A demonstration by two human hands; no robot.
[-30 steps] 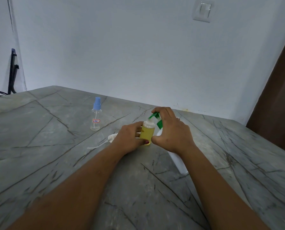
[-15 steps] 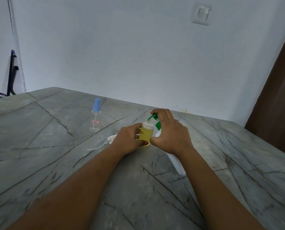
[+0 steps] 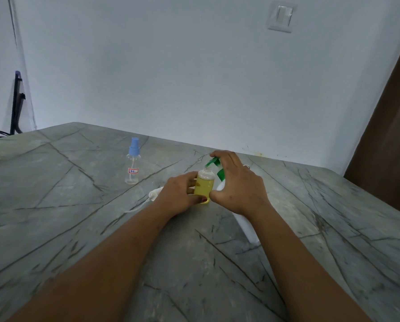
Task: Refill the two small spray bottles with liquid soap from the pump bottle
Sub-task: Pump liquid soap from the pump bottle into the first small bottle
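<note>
A small uncapped spray bottle [image 3: 204, 185], nearly full of yellow soap, stands on the grey stone table [image 3: 78, 228]. My left hand [image 3: 179, 196] grips its body. The green pump head [image 3: 214, 162] of the white pump bottle [image 3: 246, 225] hangs right over its open neck. My right hand [image 3: 238, 184] lies over the pump, fingers on the green nozzle, hiding most of the bottle. A second small spray bottle [image 3: 133, 165] with a blue cap stands empty to the left, apart from both hands. A white sprayer top [image 3: 153, 194] with its tube lies behind my left hand.
A wall runs close behind the table's far edge, with a light switch [image 3: 282, 16] high up. A brown door [image 3: 389, 126] stands at the right. A dark chair frame [image 3: 16, 103] sits past the table's left corner.
Both hands and the bottles have stayed in place. The view has shifted only slightly.
</note>
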